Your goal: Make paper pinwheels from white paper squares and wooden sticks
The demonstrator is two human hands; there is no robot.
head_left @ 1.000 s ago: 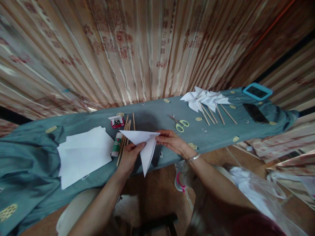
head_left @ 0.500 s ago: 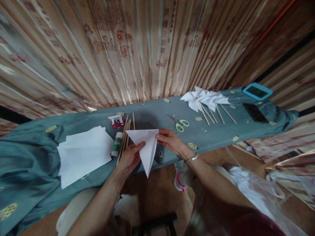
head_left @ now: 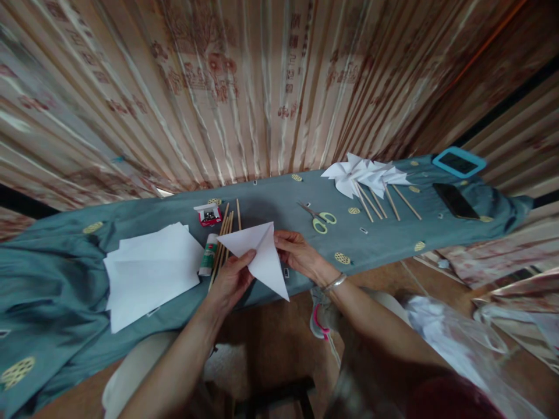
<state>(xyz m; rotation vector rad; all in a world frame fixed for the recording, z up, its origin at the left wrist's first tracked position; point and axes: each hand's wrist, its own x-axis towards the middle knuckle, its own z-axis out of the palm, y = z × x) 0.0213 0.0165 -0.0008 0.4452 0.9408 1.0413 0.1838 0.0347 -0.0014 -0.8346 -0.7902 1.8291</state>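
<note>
A folded sheet of white paper (head_left: 267, 251), triangular with a crease running up to its top corner, is held over the front part of the table. My left hand (head_left: 230, 280) grips it from the left, thumb on top and fingers underneath. At its right edge my right hand (head_left: 297, 251) pinches the paper near the upper corner; some fingertips are hidden behind it. Just left of the paper lie several wooden sticks (head_left: 225, 230) and a glue stick (head_left: 208, 255). Scissors with green handles (head_left: 321, 220) rest beyond my right hand.
A stack of white paper (head_left: 152, 273) lies at the left, with a small red box (head_left: 208, 215) behind the glue. Finished paper pinwheels (head_left: 364, 174) on sticks lie back right, near a phone (head_left: 455, 201) and a blue-framed tablet (head_left: 459, 162). A patterned curtain (head_left: 262, 87) hangs behind.
The folded paper has turned, its lower point swinging to the right and its top corner tilting up. My right hand has shifted slightly left along with it; my left hand keeps its grip.
</note>
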